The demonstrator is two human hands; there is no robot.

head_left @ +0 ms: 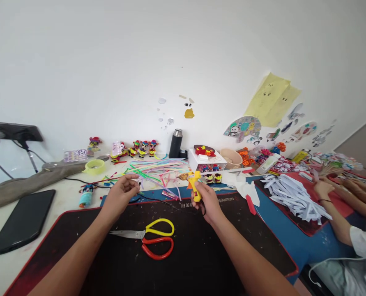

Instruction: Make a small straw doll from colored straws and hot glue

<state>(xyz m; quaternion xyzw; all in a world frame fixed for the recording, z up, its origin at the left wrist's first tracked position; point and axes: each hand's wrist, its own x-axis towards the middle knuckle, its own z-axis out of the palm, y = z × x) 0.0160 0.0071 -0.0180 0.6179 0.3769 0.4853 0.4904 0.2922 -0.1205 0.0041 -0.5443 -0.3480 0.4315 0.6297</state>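
My right hand is wrapped round the handle of a yellow glue gun. The gun's brownish nozzle points left, and a clear glue stick juts out behind it. Across from it, my left hand is raised with thumb and fingertips pinched together; whatever lies between them is too small to tell. Below both hands, scissors with one yellow and one red handle rest on the black mat. Coloured pipe cleaners lie scattered just behind my hands.
Small pipe-cleaner figures line the wall beside a black flask. At left are a black tablet-like slab, a yellow-green tape roll and a turquoise-wrapped figure. White paper strips are heaped at right, near other people's arms.
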